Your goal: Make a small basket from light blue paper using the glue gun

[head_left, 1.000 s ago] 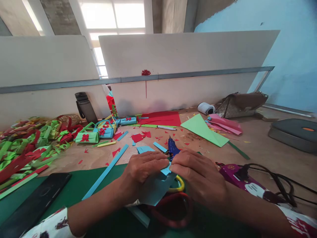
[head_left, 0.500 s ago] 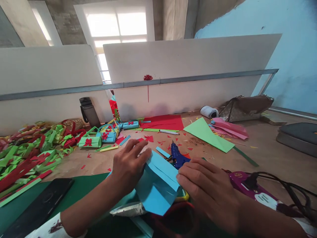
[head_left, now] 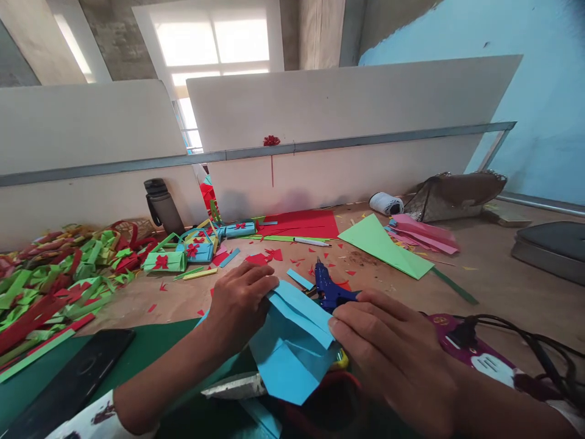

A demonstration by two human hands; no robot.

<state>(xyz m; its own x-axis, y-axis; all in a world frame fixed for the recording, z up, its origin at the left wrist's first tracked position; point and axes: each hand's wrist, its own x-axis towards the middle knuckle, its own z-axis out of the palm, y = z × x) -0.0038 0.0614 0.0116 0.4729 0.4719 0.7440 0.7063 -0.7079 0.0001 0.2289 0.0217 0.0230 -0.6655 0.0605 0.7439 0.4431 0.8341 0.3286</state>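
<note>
A folded piece of light blue paper (head_left: 292,347) is held up between my two hands, its lower flap hanging open toward me. My left hand (head_left: 242,305) pinches its upper left corner, fingers curled. On the other side, my right hand (head_left: 388,347) grips the right end of the folded edge with thumb and fingertips. Just behind the paper lies a blue glue gun (head_left: 331,291), nozzle pointing away. Beneath the paper are scissors with a whitish, stained blade (head_left: 235,388) and a red handle partly in shadow.
Small paper purses with red bows (head_left: 164,262) stand at the back left, by a pile of paper strips (head_left: 59,280) and a dark bottle (head_left: 163,206). A phone (head_left: 73,378) lies front left. Green paper (head_left: 384,247), a purple power strip (head_left: 470,347) with cables and a handbag (head_left: 452,198) are right.
My right hand has shifted slightly right and down along with the paper's right end. The paper's lower flap hangs a little lower. Both hands keep their hold.
</note>
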